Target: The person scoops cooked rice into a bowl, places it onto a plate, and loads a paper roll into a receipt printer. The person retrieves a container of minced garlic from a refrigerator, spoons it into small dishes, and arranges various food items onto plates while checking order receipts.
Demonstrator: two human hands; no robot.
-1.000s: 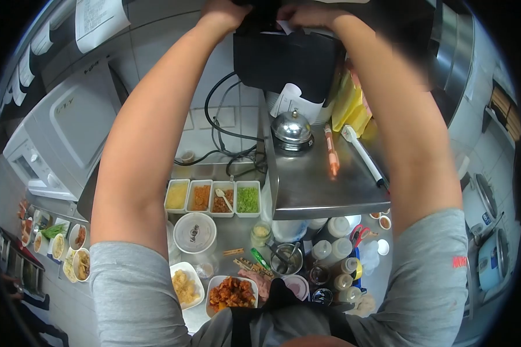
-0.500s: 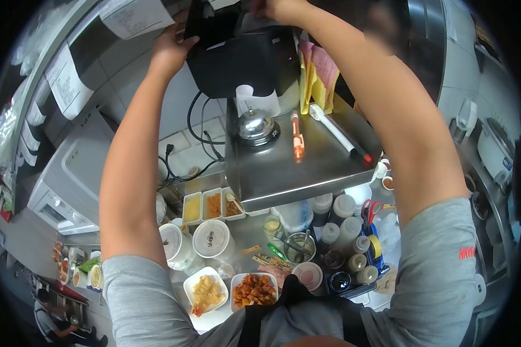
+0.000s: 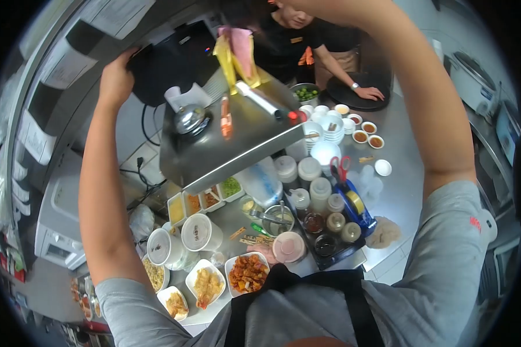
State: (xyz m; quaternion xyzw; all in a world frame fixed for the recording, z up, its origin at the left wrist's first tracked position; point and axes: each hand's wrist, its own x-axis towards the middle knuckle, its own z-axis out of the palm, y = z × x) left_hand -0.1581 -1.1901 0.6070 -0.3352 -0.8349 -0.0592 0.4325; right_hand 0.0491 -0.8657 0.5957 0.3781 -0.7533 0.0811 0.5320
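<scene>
Stainless steel covers the kitchen's table (image 3: 396, 199), and a raised steel shelf (image 3: 220, 157) stands over its back part. By the shelf's back edge, toward its left corner, is a black machine (image 3: 173, 63). The left hand (image 3: 117, 80) touches the machine's left side; its fingertips are hidden, so I cannot tell how wide or tight the grip is. The right arm (image 3: 428, 104) extends past the top of the view, leaving the right hand out of sight and its grip unknown.

Near the shelf's left edge sits a silver bell (image 3: 190, 118), with an orange pen (image 3: 226, 118) beside it. Along the table's front edge, a dish of battered food (image 3: 207, 287) stands just beside a bowl of reddish fried pieces (image 3: 248, 273). Toward the table's back, a co-worker's hand (image 3: 369, 93) rests on a round black board (image 3: 348, 87).
</scene>
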